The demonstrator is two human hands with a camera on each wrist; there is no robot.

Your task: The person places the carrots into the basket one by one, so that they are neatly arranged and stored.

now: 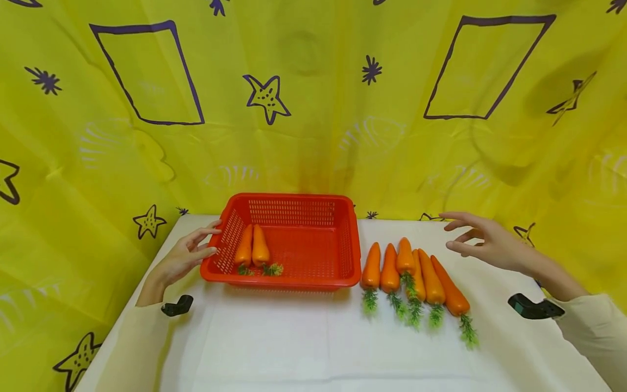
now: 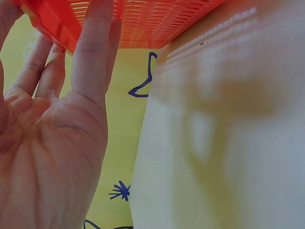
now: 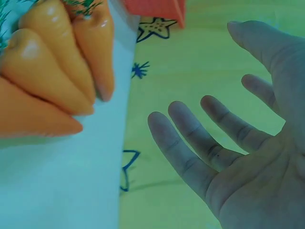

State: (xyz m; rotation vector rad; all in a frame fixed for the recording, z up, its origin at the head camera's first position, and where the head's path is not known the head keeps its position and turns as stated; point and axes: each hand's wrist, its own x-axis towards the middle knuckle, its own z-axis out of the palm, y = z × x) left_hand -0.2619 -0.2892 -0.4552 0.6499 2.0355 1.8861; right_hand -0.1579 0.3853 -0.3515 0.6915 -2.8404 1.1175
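A red plastic basket [image 1: 303,282] stands on the white table, with two orange toy carrots [image 1: 260,247] lying in its left part. My left hand [image 1: 183,256] is at the basket's left side, its thumb and fingertips right at the rim. Seen from the left wrist, its fingers [image 2: 93,52] extend up against the slotted red wall. Right of the basket lie several more carrots [image 1: 433,280], green tops toward me. My right hand [image 1: 495,245] hovers above and to the right of them, holding nothing. In the right wrist view its fingers [image 3: 188,160] are spread and loosely bent.
The white table [image 1: 274,343] reaches back to a yellow curtain [image 1: 313,136] printed with stars and frames. Black wrist cameras [image 1: 536,307] sit on both wrists. The rightmost carrot [image 1: 449,286] lies slanted, close beside the others.
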